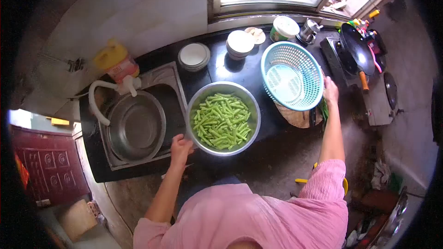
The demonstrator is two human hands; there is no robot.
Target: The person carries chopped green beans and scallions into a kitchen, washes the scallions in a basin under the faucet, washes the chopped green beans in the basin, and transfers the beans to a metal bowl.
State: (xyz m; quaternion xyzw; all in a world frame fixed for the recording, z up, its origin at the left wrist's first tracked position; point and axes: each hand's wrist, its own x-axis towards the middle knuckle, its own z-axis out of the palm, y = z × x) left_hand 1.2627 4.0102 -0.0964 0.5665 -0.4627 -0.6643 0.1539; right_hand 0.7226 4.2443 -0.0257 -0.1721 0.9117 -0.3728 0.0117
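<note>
A metal basin [256, 110] full of cut green beans [221, 121] stands at the counter's front edge, right of the sink. My left hand [182, 148] is closed at the basin's lower left rim, its fingers curled against the metal. On the right, my right hand [330, 93] grips the rim of a light blue plastic colander [291, 77]. The colander is tilted, with its inside facing me, and no food shows in it. Beneath it a round wooden cutting board [295, 117] is partly hidden, with a dark knife handle [313, 117] and green stalks [323, 109] beside it.
Left, the sink [174, 79] holds a wide metal pan [159, 124] under a white faucet [96, 103]. A yellow jug [115, 60] stands behind. Stacked bowls [194, 56] and lidded tubs [284, 28] line the back. A wok [357, 48] sits on the right-hand stove.
</note>
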